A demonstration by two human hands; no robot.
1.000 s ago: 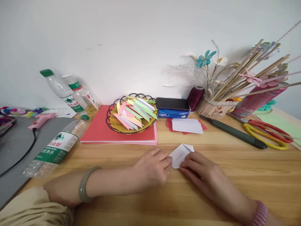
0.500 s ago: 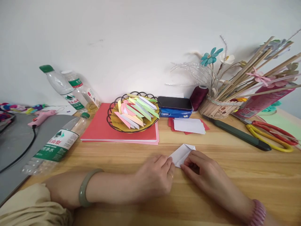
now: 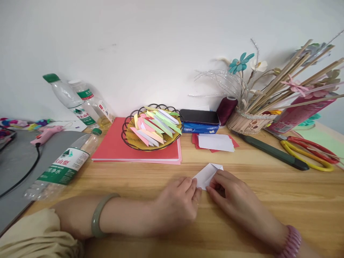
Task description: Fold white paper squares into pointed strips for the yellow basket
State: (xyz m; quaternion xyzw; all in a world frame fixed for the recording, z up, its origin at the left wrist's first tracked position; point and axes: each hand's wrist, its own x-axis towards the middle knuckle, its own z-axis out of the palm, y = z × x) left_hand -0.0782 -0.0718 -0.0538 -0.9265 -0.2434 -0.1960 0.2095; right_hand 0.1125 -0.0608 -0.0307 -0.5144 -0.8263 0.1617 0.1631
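Note:
A small folded piece of white paper (image 3: 206, 175) lies on the wooden table between my hands, with a triangular flap at its upper right corner. My left hand (image 3: 178, 202) pinches its left corner, fingers curled together and a ring on one finger. On the right side, my right hand (image 3: 228, 191) has thumb and forefinger closed on the paper's edge. The fingertips cover part of both ends. Behind the paper sits a small stack of white and red paper slips (image 3: 216, 142).
A wicker basket (image 3: 126, 141) of folded coloured papers stands on red sheets (image 3: 107, 148). To the left are a lying plastic bottle (image 3: 66, 165) and a pink glue gun (image 3: 48, 134). A dark green-handled tool (image 3: 274, 152) and scissors (image 3: 309, 154) lie right; a phone (image 3: 200, 116) rests behind.
Both hands stay on the white paper, and its folds look the same. The whole view has shifted very slightly.

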